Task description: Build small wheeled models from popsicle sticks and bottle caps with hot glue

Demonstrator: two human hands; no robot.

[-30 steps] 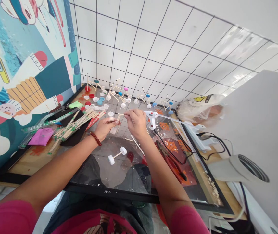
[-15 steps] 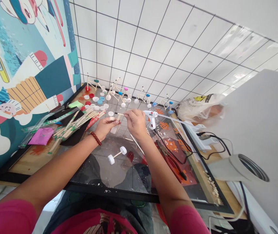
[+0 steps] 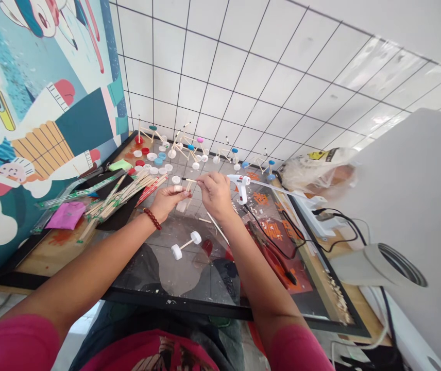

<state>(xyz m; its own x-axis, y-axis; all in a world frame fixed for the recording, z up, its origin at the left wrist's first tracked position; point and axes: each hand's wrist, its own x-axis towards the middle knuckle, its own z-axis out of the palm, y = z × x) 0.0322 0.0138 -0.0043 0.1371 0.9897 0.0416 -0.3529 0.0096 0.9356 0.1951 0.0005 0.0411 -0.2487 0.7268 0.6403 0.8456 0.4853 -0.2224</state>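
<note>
My left hand [image 3: 168,200], with a red bead bracelet at the wrist, is closed around a small white bottle cap and short wooden sticks above the glass table top [image 3: 174,268]. My right hand [image 3: 216,194] pinches a thin wooden stick [image 3: 190,180] that points left, its tip just above the left hand's fingers. The two hands almost touch. On the glass in front of them lies a stick axle with two white caps [image 3: 185,245]. A white glue gun [image 3: 240,185] stands just right of my right hand.
A bundle of wooden sticks [image 3: 122,196] and a pink paper [image 3: 66,215] lie at the left. Loose coloured caps [image 3: 153,159] and several stick-and-cap models [image 3: 189,147] stand by the tiled wall. A power strip [image 3: 313,214], black cables and a plastic bag [image 3: 315,172] are at the right.
Hardly anything moved. My left hand's fingers shifted slightly up around the cap, while the right hand kept the stick in place.
</note>
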